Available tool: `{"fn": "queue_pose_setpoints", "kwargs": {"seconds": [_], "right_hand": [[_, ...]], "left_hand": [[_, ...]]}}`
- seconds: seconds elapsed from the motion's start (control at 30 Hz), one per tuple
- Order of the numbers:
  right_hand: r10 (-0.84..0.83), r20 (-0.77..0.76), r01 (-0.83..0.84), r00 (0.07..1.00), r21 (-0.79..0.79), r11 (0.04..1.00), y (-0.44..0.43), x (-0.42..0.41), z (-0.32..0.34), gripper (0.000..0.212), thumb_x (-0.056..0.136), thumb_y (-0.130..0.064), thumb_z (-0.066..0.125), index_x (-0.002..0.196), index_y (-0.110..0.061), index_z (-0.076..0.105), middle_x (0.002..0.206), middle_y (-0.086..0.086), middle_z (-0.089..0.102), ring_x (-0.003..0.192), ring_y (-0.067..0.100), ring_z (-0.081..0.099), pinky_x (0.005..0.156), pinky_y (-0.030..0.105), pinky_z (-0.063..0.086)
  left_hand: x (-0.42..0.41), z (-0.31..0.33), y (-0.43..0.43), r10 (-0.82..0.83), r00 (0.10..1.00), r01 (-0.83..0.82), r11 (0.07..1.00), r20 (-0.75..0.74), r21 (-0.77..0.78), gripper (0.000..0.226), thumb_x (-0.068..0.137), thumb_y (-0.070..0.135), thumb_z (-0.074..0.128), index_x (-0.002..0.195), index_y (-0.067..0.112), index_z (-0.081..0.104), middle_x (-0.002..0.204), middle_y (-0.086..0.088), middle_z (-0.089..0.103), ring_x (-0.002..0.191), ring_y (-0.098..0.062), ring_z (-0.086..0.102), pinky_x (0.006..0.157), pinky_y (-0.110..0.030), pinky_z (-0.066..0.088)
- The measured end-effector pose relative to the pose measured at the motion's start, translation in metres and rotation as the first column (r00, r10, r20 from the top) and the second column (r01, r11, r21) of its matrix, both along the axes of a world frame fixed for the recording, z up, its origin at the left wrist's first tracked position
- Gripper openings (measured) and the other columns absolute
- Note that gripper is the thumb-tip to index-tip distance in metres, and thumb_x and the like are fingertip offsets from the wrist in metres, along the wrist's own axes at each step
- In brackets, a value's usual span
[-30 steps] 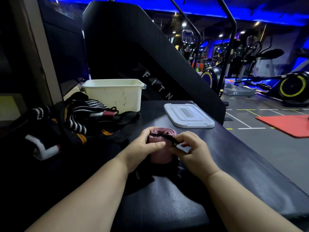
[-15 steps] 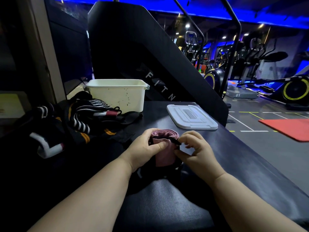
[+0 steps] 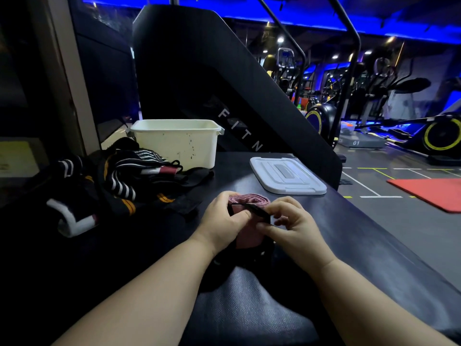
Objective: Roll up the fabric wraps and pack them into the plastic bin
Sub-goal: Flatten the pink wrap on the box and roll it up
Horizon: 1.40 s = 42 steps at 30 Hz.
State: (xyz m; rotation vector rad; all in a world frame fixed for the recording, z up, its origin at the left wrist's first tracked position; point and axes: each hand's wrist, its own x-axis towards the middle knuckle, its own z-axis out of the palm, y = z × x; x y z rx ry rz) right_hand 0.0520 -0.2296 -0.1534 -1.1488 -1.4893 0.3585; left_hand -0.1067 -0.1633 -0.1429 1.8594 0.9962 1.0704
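L hand [image 3: 224, 221] gripped the pink roll [image 3: 248, 239], which stood upright at the near centre of the black bench [image 3: 374, 245], thumb across its front. R hand [image 3: 291, 226], just right of the roll, pinched its black strap [image 3: 257, 209] w/ curled fingers. Bin [image 3: 179, 143] sat far left, open. Lid [image 3: 287, 176] lay flat to its right, apart. Loose wraps [image 3: 119, 181] were piled at left, just beside the bin.

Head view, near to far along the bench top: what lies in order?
Pink rolled wrap, held by left hand and right hand → white lid → plastic bin. Loose wrap pile left out: it spans these depths.
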Motion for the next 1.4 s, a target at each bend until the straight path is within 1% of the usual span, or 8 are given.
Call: {"fn": "queue_pose_setpoints", "kwargs": {"seconds": [0.13,0.33,0.43,0.6,0.83,1.1,1.23,1.4], "right_hand": [[0.0,-0.022,0.0,1.0,-0.013,1.0,0.001,-0.001,0.001,0.027,0.064,-0.024,0.076,0.077,-0.046,0.068,0.086,-0.022,0.057,0.082,0.004,0.055,0.076,0.028,0.048],[-0.065,0.015,0.064,0.998,0.005,0.998,0.0,0.007,0.001,0.023,0.068,-0.02,0.075,0.078,-0.039,0.066,0.089,-0.025,0.057,0.085,0.005,0.057,0.08,0.029,0.05],[-0.095,0.074,0.093,0.993,0.029,0.995,-0.001,0.009,0.001,0.035,0.073,-0.006,0.08,0.079,-0.036,0.063,0.09,-0.027,0.056,0.087,0.0,0.055,0.079,0.015,0.043],[-0.107,0.109,0.103,0.988,0.039,0.994,-0.005,0.003,0.004,0.029,0.068,-0.018,0.068,0.081,-0.044,0.064,0.093,-0.024,0.054,0.097,0.007,0.053,0.081,0.009,0.038],[-0.091,0.079,0.091,0.993,0.001,0.996,-0.007,-0.003,0.009,0.039,0.068,-0.012,0.087,0.084,-0.039,0.064,0.092,-0.014,0.053,0.094,0.004,0.052,0.08,0.011,0.039],[-0.054,-0.004,0.054,0.999,-0.054,0.997,-0.007,-0.003,0.01,0.027,0.074,-0.017,0.083,0.083,-0.038,0.067,0.091,-0.013,0.054,0.089,-0.001,0.051,0.08,0.02,0.04],[0.0,-0.055,-0.006,0.998,-0.106,0.994,-0.007,-0.004,0.009,0.029,0.068,-0.026,0.07,0.084,-0.05,0.071,0.091,-0.027,0.054,0.092,0.003,0.053,0.081,0.024,0.044],[0.051,-0.207,-0.075,0.977,-0.111,0.991,-0.009,-0.004,0.01,0.021,0.073,-0.002,0.06,0.078,-0.019,0.071,0.086,-0.021,0.053,0.082,0.005,0.054,0.074,0.014,0.046]], "left_hand": [[-0.004,-0.003,0.003,-0.072,0.997,0.073,0.995,0.016,-0.066,0.071,0.056,0.054,0.069,0.118,0.021,0.058,0.113,0.002,0.066,0.107,-0.012,0.062,0.095,-0.029,0.048],[-0.022,-0.002,0.004,-0.382,0.865,0.472,0.841,0.326,-0.265,0.058,0.074,0.015,0.069,0.13,0.013,0.055,0.121,-0.005,0.067,0.115,-0.016,0.062,0.101,-0.029,0.048],[-0.02,-0.002,0.003,-0.352,0.887,0.425,0.874,0.298,-0.234,0.056,0.076,0.018,0.072,0.13,0.013,0.056,0.125,-0.006,0.066,0.118,-0.017,0.06,0.102,-0.029,0.046],[-0.017,-0.004,-0.002,-0.283,0.934,0.324,0.928,0.218,-0.185,0.038,0.09,0.01,0.066,0.127,0.015,0.057,0.119,0.0,0.068,0.112,-0.007,0.062,0.094,-0.021,0.048],[-0.008,-0.004,-0.006,-0.199,0.967,0.222,0.964,0.16,-0.147,0.054,0.073,0.041,0.069,0.124,0.023,0.058,0.115,0.002,0.069,0.111,-0.01,0.063,0.103,-0.036,0.047],[0.003,-0.003,-0.008,-0.039,0.995,0.048,0.994,0.09,-0.1,0.056,0.07,0.039,0.07,0.122,0.021,0.059,0.112,0.004,0.067,0.108,-0.011,0.062,0.101,-0.037,0.047],[0.005,-0.003,-0.007,-0.007,0.994,0.017,0.995,0.106,-0.094,0.041,0.083,0.018,0.074,0.121,0.016,0.059,0.111,0.001,0.067,0.108,-0.014,0.062,0.1,-0.034,0.048],[0.004,-0.004,-0.003,0.007,0.994,0.004,0.995,0.112,-0.096,0.052,0.069,0.03,0.074,0.119,0.02,0.061,0.111,0.003,0.068,0.105,-0.011,0.063,0.099,-0.033,0.049]]}}
